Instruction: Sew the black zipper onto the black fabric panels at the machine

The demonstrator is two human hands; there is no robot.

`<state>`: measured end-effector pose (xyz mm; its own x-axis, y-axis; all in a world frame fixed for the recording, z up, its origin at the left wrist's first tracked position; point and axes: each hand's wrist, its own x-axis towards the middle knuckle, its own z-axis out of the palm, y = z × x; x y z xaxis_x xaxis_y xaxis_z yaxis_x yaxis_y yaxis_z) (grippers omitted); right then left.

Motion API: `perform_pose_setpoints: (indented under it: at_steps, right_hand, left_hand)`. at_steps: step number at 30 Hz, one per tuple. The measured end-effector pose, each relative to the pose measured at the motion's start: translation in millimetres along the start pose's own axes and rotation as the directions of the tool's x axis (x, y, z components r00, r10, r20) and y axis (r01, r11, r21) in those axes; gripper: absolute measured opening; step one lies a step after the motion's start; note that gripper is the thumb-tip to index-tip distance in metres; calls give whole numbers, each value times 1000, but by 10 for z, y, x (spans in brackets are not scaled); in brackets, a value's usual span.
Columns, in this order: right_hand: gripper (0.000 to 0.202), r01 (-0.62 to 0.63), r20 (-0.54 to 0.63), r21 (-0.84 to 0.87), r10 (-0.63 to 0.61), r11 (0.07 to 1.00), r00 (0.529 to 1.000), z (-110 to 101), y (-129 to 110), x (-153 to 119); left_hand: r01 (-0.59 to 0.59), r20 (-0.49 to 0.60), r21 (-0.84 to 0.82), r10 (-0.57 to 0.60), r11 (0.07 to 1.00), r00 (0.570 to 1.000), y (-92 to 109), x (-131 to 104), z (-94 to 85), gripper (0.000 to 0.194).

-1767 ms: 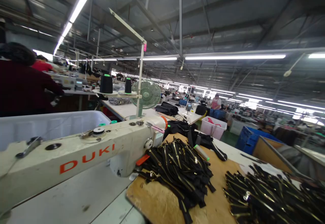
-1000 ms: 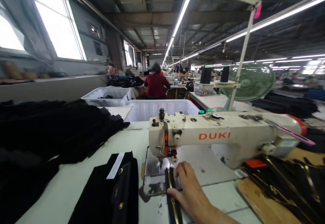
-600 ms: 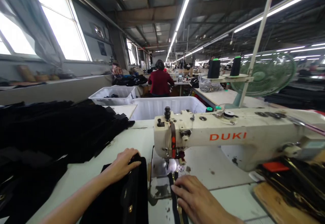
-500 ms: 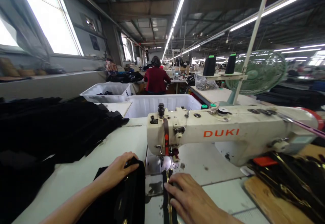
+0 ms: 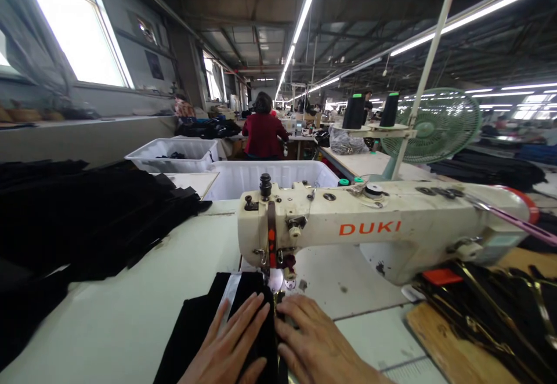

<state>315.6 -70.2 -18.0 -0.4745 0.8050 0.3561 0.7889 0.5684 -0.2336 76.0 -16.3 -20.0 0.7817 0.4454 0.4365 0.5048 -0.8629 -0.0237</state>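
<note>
My left hand (image 5: pixel 235 337) lies flat with stretched fingers on a black fabric piece (image 5: pixel 195 314), which has a pale shiny strip (image 5: pixel 231 291) on it. My right hand (image 5: pixel 313 337) has its bent fingers on a black zipper (image 5: pixel 278 303) with gold teeth, along the fabric's right edge; its thumb is hidden. Fabric and zipper reach up to the needle area of the white sewing machine (image 5: pixel 322 221), where a small lamp shines. Whether they lie under the presser foot I cannot tell.
A heap of black fabric pieces (image 5: pixel 87 221) covers the table's left. Gold-toothed zippers (image 5: pixel 491 314) lie on a wooden board (image 5: pixel 439 337) at right. Beyond the machine are white plastic bins (image 5: pixel 270 169), thread cones (image 5: pixel 354 111), a green fan (image 5: pixel 430 126) and a seated person (image 5: pixel 263 131).
The black fabric has been turned flat and moved right, up against the zipper, showing its pale strip. My left hand has gone from gripping its edge to lying flat on it. The view has shifted slightly.
</note>
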Motion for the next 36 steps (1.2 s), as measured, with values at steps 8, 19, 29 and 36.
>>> perform_pose_setpoints:
  at_steps: [8,19,29,36]
  right_hand:
    - [30,71,-103,-126,-84,989,991,76,47,11]
    - [31,78,-102,-8,-78,997,992,-8,87,74]
    - [33,-5,-104,-93,-5,996,995,69,145,178]
    - [32,85,-239,-239,-144,967,960,193,226,256]
  left_hand:
    - [-100,44,195,93,976,995,15,116,-7,59]
    - [33,229,50,-43,998,972,64,228,-152,57]
    - [71,274,31,-77,997,959,60,143,-49,65]
    - [-19,142,67,10,998,990,-53,92,79,59]
